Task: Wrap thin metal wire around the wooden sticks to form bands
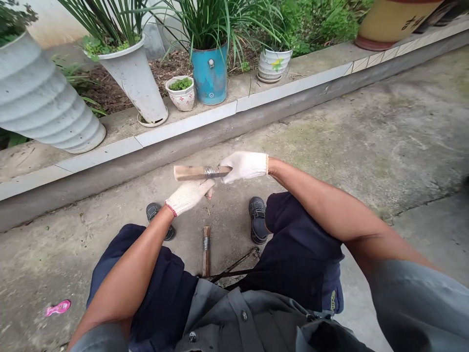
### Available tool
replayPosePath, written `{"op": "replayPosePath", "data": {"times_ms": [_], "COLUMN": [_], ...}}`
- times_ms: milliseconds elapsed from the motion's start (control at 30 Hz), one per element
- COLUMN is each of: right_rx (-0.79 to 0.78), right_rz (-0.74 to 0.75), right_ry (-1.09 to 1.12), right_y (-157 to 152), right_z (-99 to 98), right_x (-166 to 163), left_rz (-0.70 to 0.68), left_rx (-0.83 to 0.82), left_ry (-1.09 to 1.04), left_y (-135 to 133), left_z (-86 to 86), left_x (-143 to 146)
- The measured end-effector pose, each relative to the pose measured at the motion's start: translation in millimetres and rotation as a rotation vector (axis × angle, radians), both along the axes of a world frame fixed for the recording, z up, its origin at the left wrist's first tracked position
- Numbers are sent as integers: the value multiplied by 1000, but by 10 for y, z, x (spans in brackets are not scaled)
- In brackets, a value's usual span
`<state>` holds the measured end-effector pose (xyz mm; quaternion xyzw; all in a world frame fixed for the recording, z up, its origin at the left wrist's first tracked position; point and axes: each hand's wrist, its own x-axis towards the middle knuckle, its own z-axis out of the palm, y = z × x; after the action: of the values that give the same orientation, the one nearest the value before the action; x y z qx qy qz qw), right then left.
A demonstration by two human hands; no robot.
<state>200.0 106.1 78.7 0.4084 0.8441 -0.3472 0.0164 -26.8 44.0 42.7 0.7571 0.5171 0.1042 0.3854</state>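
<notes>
A short piece of wood (190, 172) with silvery wire wound around its middle is held level in front of me. My right hand (245, 166), in a white knit glove, closes around its right end. From below, my left hand (190, 196), gloved too, grips near the middle, just under the wire; part of its fingers is hidden. On the ground between my feet lies a second piece of wood (206, 252), also wrapped with wire. Beside it a dark, long-handled metal tool (238, 261) is partly covered by my clothing.
A low tiled ledge (190, 121) runs across the front, bearing a blue bucket planter (210, 76), white pots and a yellow pot (394, 22). A pink plastic object (58, 308) lies on the concrete at left. My shoes (258, 220) flank the second piece of wood.
</notes>
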Motion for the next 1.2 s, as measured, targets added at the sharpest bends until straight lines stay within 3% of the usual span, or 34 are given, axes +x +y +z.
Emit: {"op": "replayPosePath", "data": {"times_ms": [333,567,767,833,933,1000,1100,1200], "right_rx": [106,210,229,221,212,212,217,224], "right_rz": [-186,-167,-88,-102,-117,-135,-191,-232], "right_ry": [29,-11,-106,-115,-126,-122,-99,-79], "right_y": [23,72,139,156,161,146,110,73], "right_z": [-79,-97,-179,-206,-210,-188,-144,-127], "right_x": [-117,-152,-133,-137,-137,-121,-71,-16], "left_rz": [-8,160,374,306,72,-7,8,-87], "left_rx": [1,114,37,-29,-145,-123,-7,-132], "left_ry": [15,91,73,35,-92,-100,106,322], "left_y": [35,212,286,236,155,145,183,147], "left_z": [-133,-255,-337,-302,-235,-240,-454,-991], "left_x": [-7,-76,-137,-79,39,67,-8,-103]}}
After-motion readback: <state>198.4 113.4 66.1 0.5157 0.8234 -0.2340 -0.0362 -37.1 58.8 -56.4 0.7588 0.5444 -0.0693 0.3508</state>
